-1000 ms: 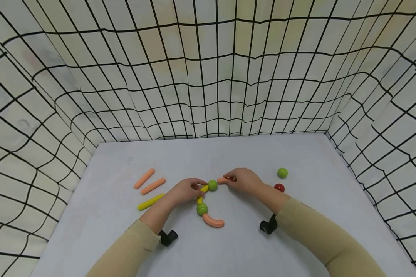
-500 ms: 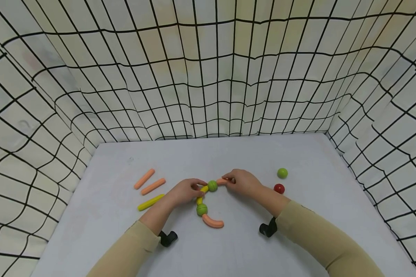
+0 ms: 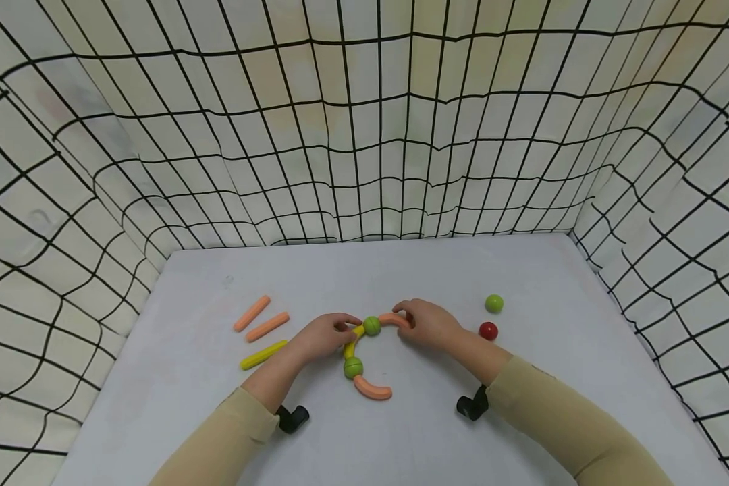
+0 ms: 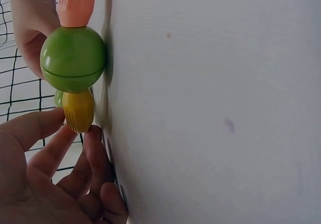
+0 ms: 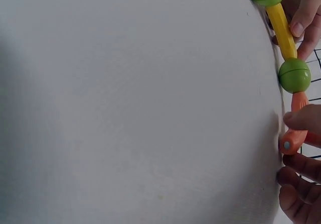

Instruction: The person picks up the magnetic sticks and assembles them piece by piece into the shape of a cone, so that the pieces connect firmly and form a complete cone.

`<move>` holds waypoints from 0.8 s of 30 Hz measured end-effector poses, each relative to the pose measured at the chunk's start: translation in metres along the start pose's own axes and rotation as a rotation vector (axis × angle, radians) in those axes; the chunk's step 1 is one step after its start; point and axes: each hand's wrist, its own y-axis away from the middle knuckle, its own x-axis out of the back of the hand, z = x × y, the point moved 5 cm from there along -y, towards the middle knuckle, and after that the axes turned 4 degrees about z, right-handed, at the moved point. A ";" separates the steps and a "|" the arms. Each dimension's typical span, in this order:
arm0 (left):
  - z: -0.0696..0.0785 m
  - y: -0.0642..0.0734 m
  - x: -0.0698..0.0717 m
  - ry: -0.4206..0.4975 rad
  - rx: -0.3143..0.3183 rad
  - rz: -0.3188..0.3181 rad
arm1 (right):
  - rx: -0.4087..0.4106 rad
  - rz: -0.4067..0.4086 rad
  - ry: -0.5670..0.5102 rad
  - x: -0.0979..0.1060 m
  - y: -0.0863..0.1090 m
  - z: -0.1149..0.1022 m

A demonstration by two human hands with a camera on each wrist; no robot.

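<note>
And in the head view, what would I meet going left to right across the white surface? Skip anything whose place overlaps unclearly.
Farthest straight orange stick, left hand, upper linked green ball, upper curved orange piece, right hand, red ball.

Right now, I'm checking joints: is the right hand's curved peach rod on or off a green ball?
On: the curved peach rod meets the green ball without visible gap.

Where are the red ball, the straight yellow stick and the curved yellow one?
Red ball (image 3: 489, 331): head view, its middle.
Straight yellow stick (image 3: 264, 355): head view, middle of its length.
Curved yellow stick (image 5: 282, 31): right wrist view, middle of its length.
</note>
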 end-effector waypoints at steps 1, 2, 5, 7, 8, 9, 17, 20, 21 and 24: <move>0.000 0.000 0.000 0.000 -0.002 0.000 | 0.004 0.001 0.003 -0.001 0.000 0.000; -0.001 0.000 0.000 0.000 -0.003 0.000 | 0.007 0.004 0.002 -0.001 0.001 0.001; -0.001 0.000 0.000 -0.001 -0.008 -0.002 | 0.012 0.022 0.005 -0.002 0.001 0.002; -0.001 0.000 0.000 -0.003 -0.009 -0.004 | 0.013 0.035 0.008 -0.002 0.001 0.002; 0.000 0.000 0.000 -0.004 -0.010 -0.005 | 0.012 0.040 0.010 -0.002 0.001 0.002; 0.000 0.001 -0.001 -0.005 -0.011 -0.005 | 0.013 0.042 0.010 -0.002 0.000 0.002; -0.004 0.007 0.000 -0.006 -0.020 -0.004 | 0.031 0.044 0.004 -0.003 -0.006 0.001; -0.006 0.010 0.001 -0.002 -0.022 -0.006 | 0.044 0.038 0.004 -0.003 -0.009 -0.001; -0.007 0.011 0.001 -0.001 -0.021 -0.006 | 0.050 0.035 0.002 -0.003 -0.010 -0.002; -0.007 0.015 0.001 0.008 -0.017 -0.011 | 0.060 0.024 0.005 -0.002 -0.013 -0.005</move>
